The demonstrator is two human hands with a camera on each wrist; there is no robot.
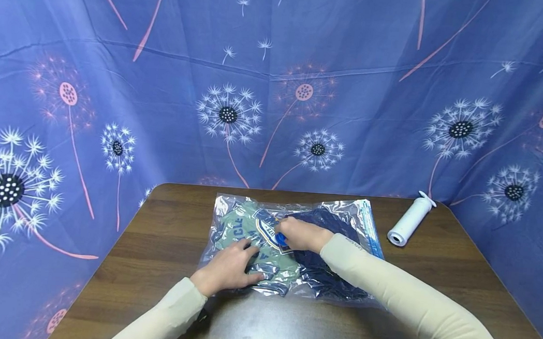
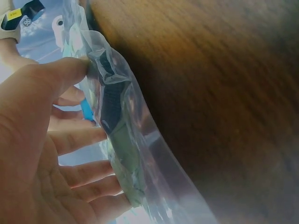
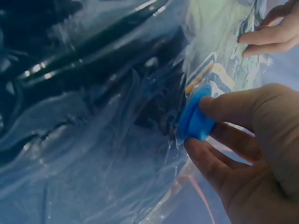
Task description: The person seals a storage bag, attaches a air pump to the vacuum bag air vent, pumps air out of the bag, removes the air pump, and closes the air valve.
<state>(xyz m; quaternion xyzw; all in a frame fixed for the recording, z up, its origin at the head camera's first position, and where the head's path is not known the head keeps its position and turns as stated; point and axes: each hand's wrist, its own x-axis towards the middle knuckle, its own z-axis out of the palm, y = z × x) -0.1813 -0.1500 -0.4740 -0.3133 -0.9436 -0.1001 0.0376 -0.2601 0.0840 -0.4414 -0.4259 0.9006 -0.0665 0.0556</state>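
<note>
A clear plastic vacuum storage bag [image 1: 206,256] lies flat on the table. Inside it are a folded green garment [image 1: 235,234] with printed lettering and a dark navy garment [image 1: 314,268]. Near the bag's middle, my right hand [image 1: 301,234] pinches a round blue valve cap [image 3: 198,119] between thumb and fingers. Whether the cap is attached to its valve cannot be told. My left hand [image 1: 230,270] rests on the bag's left part over the green garment, its fingers spread; the left wrist view shows the fingertips touching the plastic.
A white hand pump [image 1: 410,222] with a T-shaped handle lies to the right of the bag. The brown wooden table [image 1: 155,235] ends at a blue dandelion-print cloth [image 1: 264,127] hanging behind and at both sides. A blue zip strip [image 1: 374,235] runs along the bag's right edge.
</note>
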